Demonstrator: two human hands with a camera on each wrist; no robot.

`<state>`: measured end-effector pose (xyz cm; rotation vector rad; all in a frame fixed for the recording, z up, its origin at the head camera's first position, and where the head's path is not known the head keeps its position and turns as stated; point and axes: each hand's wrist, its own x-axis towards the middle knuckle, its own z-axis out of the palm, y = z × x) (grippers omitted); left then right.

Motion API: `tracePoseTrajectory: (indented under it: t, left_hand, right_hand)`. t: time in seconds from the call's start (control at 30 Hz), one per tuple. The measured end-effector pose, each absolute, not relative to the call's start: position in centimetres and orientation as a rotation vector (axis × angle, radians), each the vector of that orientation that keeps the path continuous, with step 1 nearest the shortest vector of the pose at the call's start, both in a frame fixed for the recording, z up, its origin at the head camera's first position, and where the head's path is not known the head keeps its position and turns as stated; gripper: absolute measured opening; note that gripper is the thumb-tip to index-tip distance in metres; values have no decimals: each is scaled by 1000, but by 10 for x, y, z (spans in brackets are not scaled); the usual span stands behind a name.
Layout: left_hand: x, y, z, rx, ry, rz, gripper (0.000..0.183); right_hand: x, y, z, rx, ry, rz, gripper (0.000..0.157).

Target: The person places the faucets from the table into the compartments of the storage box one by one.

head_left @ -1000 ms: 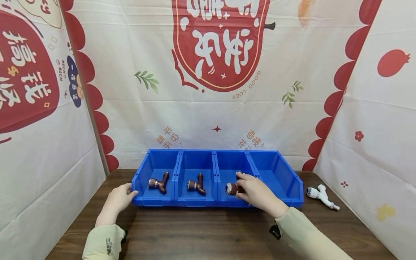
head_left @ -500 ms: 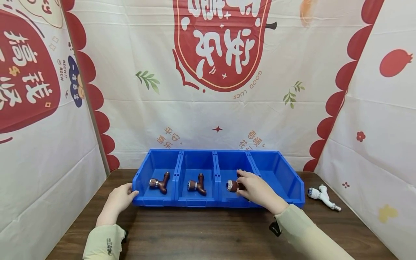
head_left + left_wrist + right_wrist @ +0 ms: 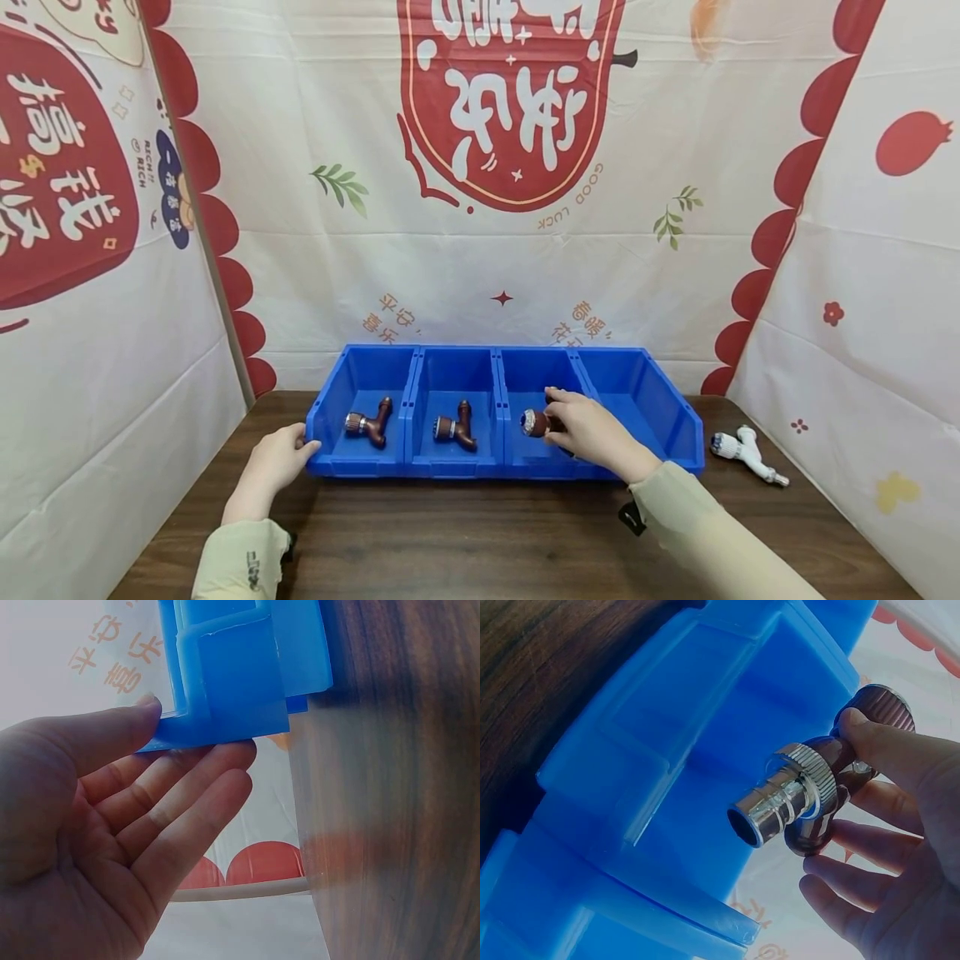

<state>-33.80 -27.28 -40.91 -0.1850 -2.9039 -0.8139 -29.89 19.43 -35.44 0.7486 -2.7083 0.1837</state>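
My right hand (image 3: 592,425) holds a dark brown faucet (image 3: 537,423) over the third compartment from the left of a blue divided bin (image 3: 453,468). In the right wrist view, the thumb and fingers grip the faucet (image 3: 832,761) by its body, and its ribbed silver hose end points away from the palm. My left hand (image 3: 276,458) pinches the bin's left front corner (image 3: 240,690) between thumb and fingertips. One brown faucet (image 3: 369,423) lies in the leftmost compartment, and another (image 3: 455,425) lies in the second.
A white faucet (image 3: 746,454) lies on the brown wooden table (image 3: 465,542), to the right of the bin. Printed cloth walls (image 3: 480,267) enclose the table at the back and on both sides.
The right hand has risen slightly with the brown faucet, whose knob end has tipped up a little. The left hand stays at the bin's corner.
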Motion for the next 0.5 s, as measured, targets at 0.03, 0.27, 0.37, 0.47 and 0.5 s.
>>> tracePoseTrajectory:
  t: [0.03,0.27,0.37,0.47,0.5]
  left_hand:
    - [-338,-273,-408,-184,-2903,-813,36]
    - [-337,-273,-406,-178,-2912,-811,38]
    - [-337,-273,-407,-175,-2914,-812,39]
    - [-337,-273,-408,-172,-2912,-814,39]
    - [-337,-273,-408,-172,-2911,-815,40]
  right_hand:
    - [-300,194,-354,750,-2709,184,26]
    - [-304,192,-349,759,-2701,166,25]
    - [-305,191,-347,758,-2708,172,24]
    - [-305,190,-345,748,-2718,180,23]
    - [-305,190,-345,744,-2721,180,23]
